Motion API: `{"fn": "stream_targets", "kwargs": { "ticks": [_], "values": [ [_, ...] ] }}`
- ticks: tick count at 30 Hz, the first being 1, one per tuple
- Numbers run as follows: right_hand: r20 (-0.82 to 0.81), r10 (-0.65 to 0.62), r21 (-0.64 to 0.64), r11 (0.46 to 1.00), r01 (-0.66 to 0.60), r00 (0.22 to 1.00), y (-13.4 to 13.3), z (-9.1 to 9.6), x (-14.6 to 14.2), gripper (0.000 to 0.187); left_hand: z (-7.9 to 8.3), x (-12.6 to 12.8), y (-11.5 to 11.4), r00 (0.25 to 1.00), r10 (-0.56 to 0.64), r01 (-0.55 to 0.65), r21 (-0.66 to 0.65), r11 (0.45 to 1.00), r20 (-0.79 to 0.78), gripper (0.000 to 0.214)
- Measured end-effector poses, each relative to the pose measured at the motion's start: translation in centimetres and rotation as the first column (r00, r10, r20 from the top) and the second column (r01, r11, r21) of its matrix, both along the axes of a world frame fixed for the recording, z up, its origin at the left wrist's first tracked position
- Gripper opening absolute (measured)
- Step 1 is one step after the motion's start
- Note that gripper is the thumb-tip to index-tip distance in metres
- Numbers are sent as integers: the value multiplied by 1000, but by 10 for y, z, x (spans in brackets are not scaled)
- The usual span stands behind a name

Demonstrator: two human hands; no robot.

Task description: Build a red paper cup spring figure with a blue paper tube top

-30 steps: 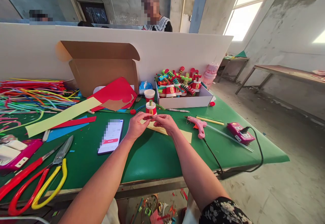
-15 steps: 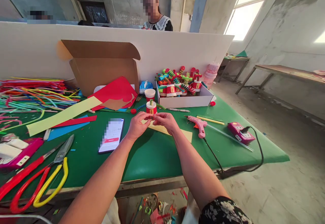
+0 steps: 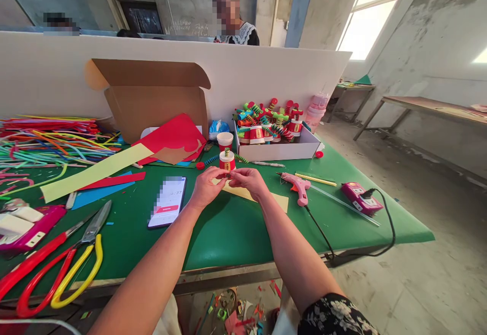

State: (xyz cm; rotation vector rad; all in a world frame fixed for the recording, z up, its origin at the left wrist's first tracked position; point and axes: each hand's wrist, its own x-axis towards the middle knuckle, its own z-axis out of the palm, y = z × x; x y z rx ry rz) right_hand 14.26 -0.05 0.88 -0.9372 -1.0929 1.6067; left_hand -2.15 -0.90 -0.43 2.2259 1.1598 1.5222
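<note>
Head view: someone is leaning over the green bench (image 3: 216,246), working with two bare hands.
Small piece: it is sitting (image 3: 228,176) between the fingertips, just in front of the red-and-white cup (image 3: 227,162); its shape is staying too small to tell.
Grip: left hand (image 3: 206,187) and right hand (image 3: 251,182) are both pinching narrowly, fingertips holding the piece from either side.
Handling: I'm judging it light and easily bent, so squeezing hard would probably be crushing it; holding its ends lightly is seeming best.
Cup: it is standing upright, probably light and thin-walled; whether the fingers are touching it, I'm not managing to tell.
Paper strip (image 3: 274,203): it is lying flat, partly under the right hand.
Since the earlier frame: hands are keeping the same pinch; the phone (image 3: 166,214) is now showing 37 instead of 36.
</note>
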Motion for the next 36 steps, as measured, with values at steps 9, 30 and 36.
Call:
{"fn": "stream_targets", "kwargs": {
  "ticks": [9,30,36],
  "values": [
    [-18,-36,7,999,36,999,2,-2,1,39,1,-2,1,999,41,-40,-37,999,16,14],
    [-28,13,13,1000,-13,1000,1,-3,-2,41,0,0,0,1000,15,-15,-13,1000,15,15],
    [-21,10,21,1000,-9,1000,1,-1,0,35,1,-1,0,1000,14,-13,-35,999,21,14]
  ]
}}
